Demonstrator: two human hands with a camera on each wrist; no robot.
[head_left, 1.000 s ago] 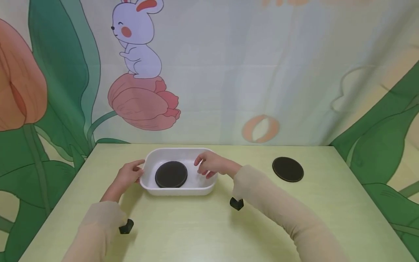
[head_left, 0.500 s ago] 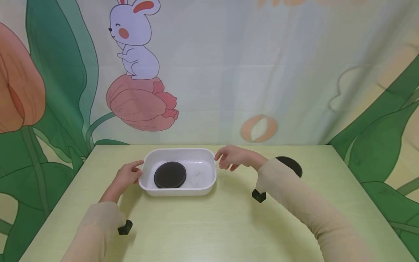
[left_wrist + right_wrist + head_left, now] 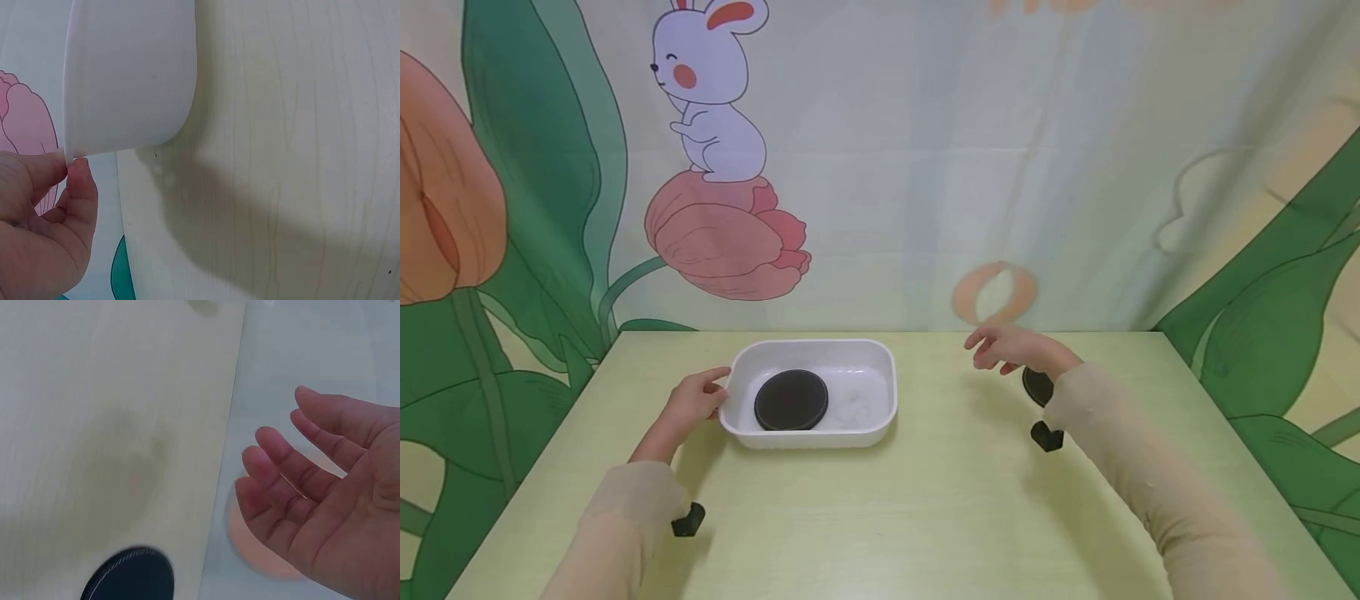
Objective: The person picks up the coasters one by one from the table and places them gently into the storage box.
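Observation:
A white rectangular tray [image 3: 842, 440] stands on the table, left of the middle in the head view. Inside it, toward its left end, lies a round black coaster-like disc [image 3: 792, 401]. My left hand [image 3: 694, 397] pinches the tray's left rim between thumb and fingers, and the left wrist view shows the hand [image 3: 50, 219] at the rim close up. My right hand [image 3: 1017, 347] hovers above the table with loosely bent fingers and holds nothing. Near it lies a second black disc [image 3: 1037, 387], partly hidden behind the right sleeve; the right wrist view shows part of this disc [image 3: 134, 578].
The pale yellow-green table [image 3: 880, 517] ends at the back against a printed curtain [image 3: 880, 167] with a rabbit and tulips. Small black devices [image 3: 688, 520] hang under both wrists.
My right hand has left the tray's inside and moved right, over its rim, toward the second disc. The left hand stays on the tray's rim, and the tray has not moved noticeably.

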